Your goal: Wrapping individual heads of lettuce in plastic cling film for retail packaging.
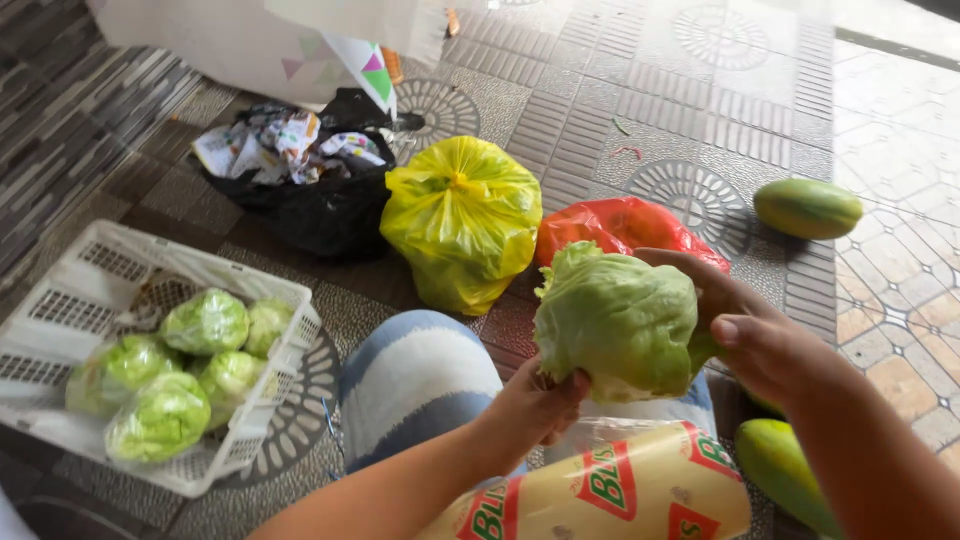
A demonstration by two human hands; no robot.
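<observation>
Beside held lettuce [615, 320], basket [60, 330] holds wrapped lettuces [205, 322].

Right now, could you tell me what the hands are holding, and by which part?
Both hold one lettuce head: the left hand grips its underside near the base, the right hand cups its right side.

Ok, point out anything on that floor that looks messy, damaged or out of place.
The black bag behind the white crate gapes open with crumpled printed paper spilling out of its top. Small red and green scraps lie loose on the tiles. The lettuce head held in the left hand and right hand looks intact.
</observation>
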